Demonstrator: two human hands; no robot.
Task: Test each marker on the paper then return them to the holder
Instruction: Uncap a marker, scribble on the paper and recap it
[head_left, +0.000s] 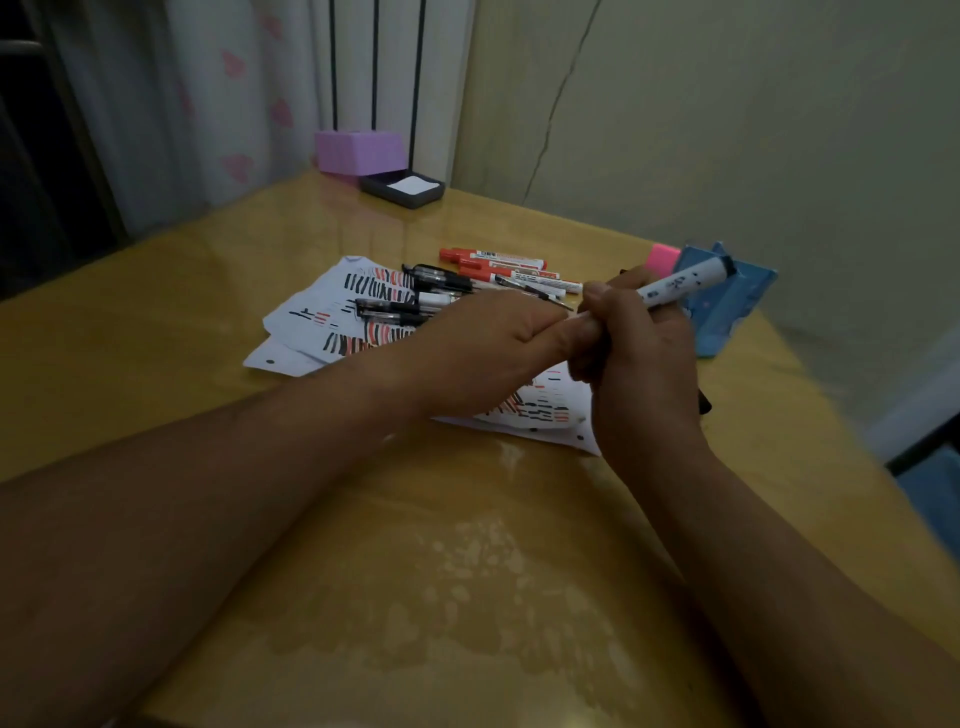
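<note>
I hold a white marker (685, 283) with a dark far end above the paper, tilted up to the right. My right hand (644, 364) grips its barrel. My left hand (483, 348) meets it from the left, with fingers curled round the marker's near end, which is hidden between the hands. White paper sheets (311, 312) covered in red and black strokes lie under both hands. On the paper lie red markers (493, 257) and several black pens (441, 278). The blue holder (737, 306) lies on the table at the right, just behind my right hand.
The yellow glossy table (467, 545) fills the view, its right edge near the holder. A pink object (662, 257) sits beside the holder. A purple box (361, 150) and a dark tray (402, 188) stand at the back by the curtain. A small black object (704, 402) pokes out under my right hand.
</note>
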